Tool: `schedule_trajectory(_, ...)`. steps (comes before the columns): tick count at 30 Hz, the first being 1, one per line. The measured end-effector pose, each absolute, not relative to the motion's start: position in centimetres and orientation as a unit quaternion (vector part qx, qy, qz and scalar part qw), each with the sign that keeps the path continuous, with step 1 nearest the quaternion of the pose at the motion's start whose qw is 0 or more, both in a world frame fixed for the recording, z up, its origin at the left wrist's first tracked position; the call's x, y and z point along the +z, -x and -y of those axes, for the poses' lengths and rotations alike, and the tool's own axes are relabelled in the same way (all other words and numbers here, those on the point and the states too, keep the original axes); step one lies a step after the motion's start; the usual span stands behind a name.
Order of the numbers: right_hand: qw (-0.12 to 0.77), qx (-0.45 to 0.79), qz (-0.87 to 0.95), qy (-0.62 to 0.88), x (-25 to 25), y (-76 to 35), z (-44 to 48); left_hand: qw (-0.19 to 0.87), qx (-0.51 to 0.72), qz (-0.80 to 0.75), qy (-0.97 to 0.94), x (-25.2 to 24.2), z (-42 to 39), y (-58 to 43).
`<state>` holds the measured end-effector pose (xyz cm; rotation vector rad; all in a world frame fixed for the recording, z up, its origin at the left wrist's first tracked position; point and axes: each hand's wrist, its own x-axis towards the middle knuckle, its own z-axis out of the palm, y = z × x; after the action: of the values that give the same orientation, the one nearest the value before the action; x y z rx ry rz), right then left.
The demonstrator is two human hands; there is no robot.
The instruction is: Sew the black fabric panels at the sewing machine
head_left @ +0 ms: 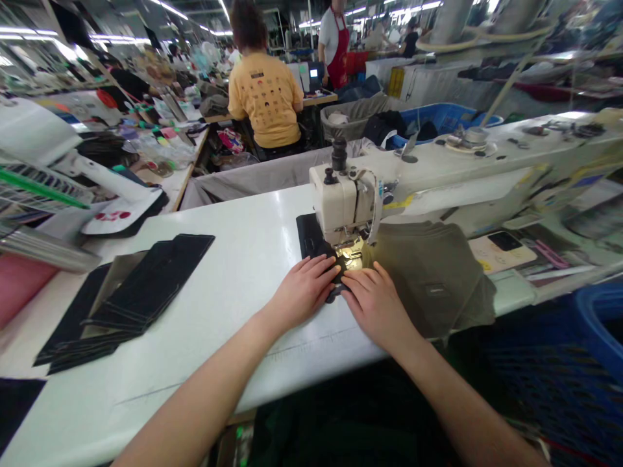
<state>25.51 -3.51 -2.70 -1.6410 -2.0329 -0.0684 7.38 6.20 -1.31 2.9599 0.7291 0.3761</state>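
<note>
A black fabric piece (311, 235) lies under the head of a sewing machine (341, 204), by the brass-coloured plate (354, 254). On the piece's near part rests my left hand (307, 288), fingers laid out flat and pointing at the needle area. My right hand (374, 299) is just right of it, its fingers stretched forward against the fabric's near right edge, close to the presser foot. The two hands' fingertips nearly meet. My fingers cover part of the black piece. Beside my right hand spreads a stack of olive-grey fabric (433, 272) with a small label.
Black fabric pieces (150, 279) lie stacked on the left of the white table (233, 253). A white fan (111, 188) stands at far left. A phone (505, 241) lies right of the machine, above a blue basket (540, 363). A person in a yellow shirt (265, 97) sits ahead.
</note>
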Motion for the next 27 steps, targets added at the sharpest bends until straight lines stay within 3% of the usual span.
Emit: schedule_trajectory(27,0.232,-0.022,0.762,0.604,-2.20,-25.98,3.38,0.022,0.121,-0.193,-0.974,-0.76,-5.55,-6.98)
